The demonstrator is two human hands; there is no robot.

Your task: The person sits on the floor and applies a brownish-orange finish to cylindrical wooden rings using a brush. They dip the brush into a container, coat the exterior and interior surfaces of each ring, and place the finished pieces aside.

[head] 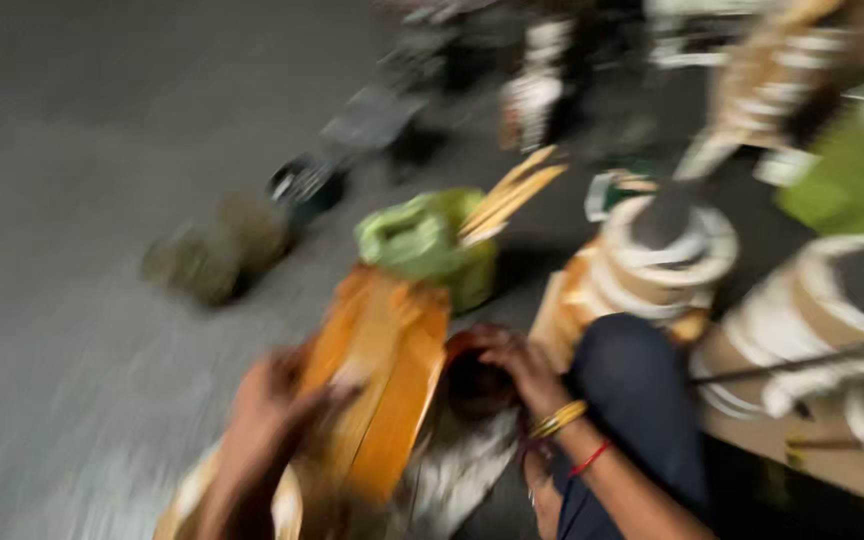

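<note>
Two hands work low in the head view, which is strongly blurred by motion. The left hand [272, 405] grips the lower left edge of an orange board [382, 375], a flat wooden-looking piece that stands tilted on the grey floor [72, 300]; its fingers are wrapped on the board, though the blur hides how tightly. The right hand [517, 365], with yellow bangles and a red thread at the wrist, rests just right of the board, its fingers bent over the rim of a dark round pot [477, 385] (whether it pinches the rim I cannot tell). Just behind the board's top sits a green bag [427, 240] with pale sticks [512, 195] coming out of it. Right of the board, past the person's dark blue knee [637, 400], stand round cane stools [667, 255] with white bands. Left of the board, well apart, lies a dark lump [217, 255].
</note>
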